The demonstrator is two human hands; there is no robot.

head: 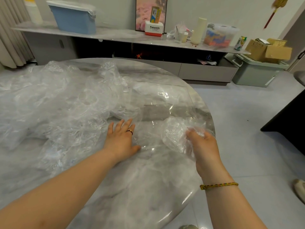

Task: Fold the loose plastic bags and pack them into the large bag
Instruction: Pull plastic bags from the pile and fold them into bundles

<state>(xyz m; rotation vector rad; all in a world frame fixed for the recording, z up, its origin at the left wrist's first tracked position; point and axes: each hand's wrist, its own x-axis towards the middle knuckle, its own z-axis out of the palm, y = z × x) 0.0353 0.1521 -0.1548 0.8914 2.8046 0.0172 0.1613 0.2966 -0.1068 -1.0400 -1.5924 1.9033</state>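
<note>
Clear crinkly plastic bags (pixel 54 103) blur together on grey marble worktop (pixel 148 187). Your left hand (pixel 121 139) flat, fingers straight; right hand (pixel 202 144) clutches crumpled clear bag (pixel 176 134).

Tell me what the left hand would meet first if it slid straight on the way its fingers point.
Probably the pile of loose plastic bags. The left hand lies flat, and the crumpled edge of the pile starts just beyond its fingertips; with clear plastic, the depth is uncertain.

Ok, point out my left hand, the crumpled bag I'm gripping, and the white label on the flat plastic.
left hand (pixel 121 139): head view, back of the hand.
crumpled bag (pixel 175 134): head view, its bunched middle.
white label (pixel 162 94): head view, centre of the sticker.
</note>
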